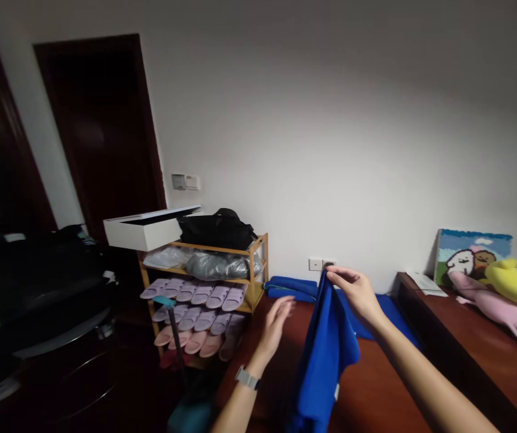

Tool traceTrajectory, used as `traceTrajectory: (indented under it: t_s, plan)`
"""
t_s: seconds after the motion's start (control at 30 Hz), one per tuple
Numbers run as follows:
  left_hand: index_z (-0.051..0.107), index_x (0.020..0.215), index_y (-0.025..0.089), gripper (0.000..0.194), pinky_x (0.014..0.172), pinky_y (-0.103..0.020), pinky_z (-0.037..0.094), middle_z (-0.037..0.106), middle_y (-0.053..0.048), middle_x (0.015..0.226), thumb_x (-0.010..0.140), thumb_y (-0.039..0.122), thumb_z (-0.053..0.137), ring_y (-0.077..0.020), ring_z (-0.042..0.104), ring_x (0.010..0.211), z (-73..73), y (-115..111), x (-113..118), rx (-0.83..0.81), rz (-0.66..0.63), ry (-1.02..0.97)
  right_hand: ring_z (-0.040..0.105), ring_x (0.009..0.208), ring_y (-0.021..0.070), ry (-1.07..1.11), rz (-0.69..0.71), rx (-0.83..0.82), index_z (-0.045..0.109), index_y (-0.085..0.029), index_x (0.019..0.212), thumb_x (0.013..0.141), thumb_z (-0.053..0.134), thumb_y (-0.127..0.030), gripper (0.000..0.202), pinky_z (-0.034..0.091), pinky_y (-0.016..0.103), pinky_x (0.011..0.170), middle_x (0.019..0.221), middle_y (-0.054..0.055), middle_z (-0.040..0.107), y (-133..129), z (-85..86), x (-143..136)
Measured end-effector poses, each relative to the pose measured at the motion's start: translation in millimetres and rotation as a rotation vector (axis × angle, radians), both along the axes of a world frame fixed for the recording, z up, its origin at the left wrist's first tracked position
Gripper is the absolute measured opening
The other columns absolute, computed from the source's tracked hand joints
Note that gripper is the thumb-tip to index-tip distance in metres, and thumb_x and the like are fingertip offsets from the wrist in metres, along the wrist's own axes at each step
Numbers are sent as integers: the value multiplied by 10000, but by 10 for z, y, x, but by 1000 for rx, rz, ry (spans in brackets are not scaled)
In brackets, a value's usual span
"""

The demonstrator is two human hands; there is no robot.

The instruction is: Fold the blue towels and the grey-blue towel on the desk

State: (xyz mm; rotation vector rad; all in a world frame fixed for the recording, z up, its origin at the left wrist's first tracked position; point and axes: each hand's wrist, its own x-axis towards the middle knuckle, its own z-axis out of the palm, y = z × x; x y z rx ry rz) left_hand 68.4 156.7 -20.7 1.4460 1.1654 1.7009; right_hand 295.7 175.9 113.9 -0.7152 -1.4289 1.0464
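My right hand (352,291) pinches the top corner of a blue cloth (319,361) and holds it up, so that it hangs in folds over the brown table (375,391). A small white tag shows low on the cloth's edge; whether it is a garment I cannot tell. To the left, apart from the cloth, my left hand (276,328) is raised with its fingers extended and nothing in it. A watch circles that wrist. Behind the hands, a folded blue cloth (292,288) lies against the wall, and another blue cloth (378,316) is spread flat at the right.
A wooden rack (258,288) at the left holds rows of slippers (201,294), a black bag (217,228) and a white box (145,231). On the higher surface at right are a pink plush toy (493,304), a yellow plush toy (515,281) and a picture (470,255).
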Motion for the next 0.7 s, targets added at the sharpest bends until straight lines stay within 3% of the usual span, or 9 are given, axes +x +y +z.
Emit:
traceTrajectory:
  t_s: [0.1,0.13,0.2,0.37,0.47,0.6,0.7]
  plan:
    - [688,1185,224,391,978,-368,532,740,-81,1187,892,484,690,-245,684,1108,720,-397,596,126,-191,73,720,929,242,-98,44,117,805,-217,993,776,785,-536,386,568,405,885,1002,83,796,-337,26,61]
    - [695,1136,217,349,953,-365,540,748,-73,1129,895,469,694,-241,694,1057,872,-503,742,149,-212,89,716,939,234,-138,38,184,803,-223,996,810,755,-510,345,567,393,882,1014,79,791,-433,51,108]
    - [693,1080,207,305,922,-367,548,750,-67,1054,899,452,696,-236,703,991,1036,-667,945,169,-237,108,705,948,216,-211,-6,311,801,-237,994,859,698,-453,275,566,359,848,1033,71,777,-593,114,237]
    - [616,1208,219,472,967,-382,537,714,-94,1199,814,404,797,-261,677,1112,1048,-847,1175,154,-311,83,678,850,172,-318,-100,422,791,-243,987,887,610,-325,223,555,308,745,1001,54,754,-837,252,554]
    - [630,1142,214,407,935,-365,539,724,-75,1131,816,394,793,-242,687,1049,1087,-869,1259,161,-335,95,668,843,165,-356,-124,463,781,-245,975,888,594,-283,210,546,322,786,986,43,746,-919,289,622]
    - [645,1151,210,434,930,-360,540,745,-67,1090,791,388,809,-246,694,1055,1179,-882,1262,117,-399,8,660,873,166,-342,-98,452,738,-245,1083,908,617,-336,232,548,324,786,1063,51,723,-1021,283,662]
    - [668,1129,206,427,914,-342,546,758,-57,1062,766,371,821,-233,708,1021,1215,-891,1159,89,-358,-131,658,917,174,-327,-57,422,694,-255,1188,906,651,-389,315,550,326,793,1142,61,697,-1107,172,741]
